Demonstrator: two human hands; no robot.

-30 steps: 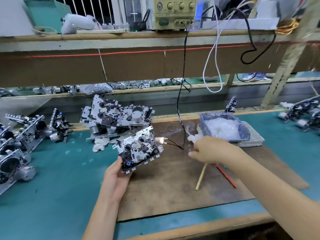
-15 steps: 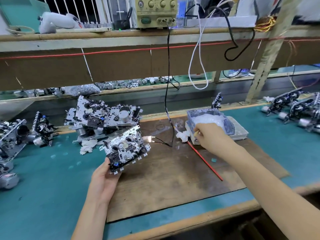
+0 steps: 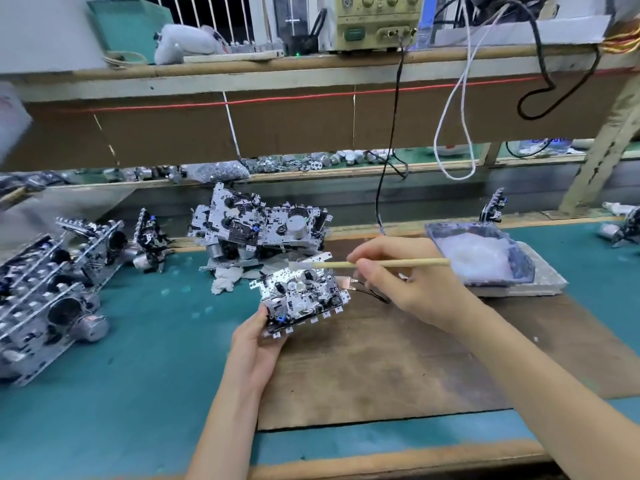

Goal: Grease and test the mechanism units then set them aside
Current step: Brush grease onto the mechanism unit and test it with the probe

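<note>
Currently: right-hand fingers point(image 3: 377, 249) are curled, thumb and forefingers pinching a thin wooden stick point(image 3: 415, 262) near its middle. The stick lies roughly level, pointing left. Its left tip carries a white grease blob point(image 3: 294, 266) and sits at the far top edge of the held mechanism unit point(image 3: 301, 296); touching or just above, can't tell. The right hand point(image 3: 412, 282) hovers over the unit's right side. The left hand point(image 3: 256, 344) grips that unit at its near-left corner, thumb up along the left edge, other fingers hidden underneath. The unit is tilted, face toward the camera, held over the left edge of the brown board point(image 3: 381, 358). Just right of the unit is a small copper contact piece point(image 3: 349, 283) with thin black leads, partly behind the right hand. Behind the unit is a white rag point(image 3: 225, 277), then a heap of units point(image 3: 259, 230), loosely stacked. The grease tray point(image 3: 521, 268), full of white grease, sits right of the right hand on a grey slab point(image 3: 547, 285). Far left, a row of units point(image 3: 52, 289) stands on edge on the teal worktop point(image 3: 121, 375). There are spare units point(image 3: 623, 230) at the right edge. A black cable point(image 3: 391, 150) drops from a beige bench instrument point(image 3: 377, 22) on the upper shelf toward the board.
</note>
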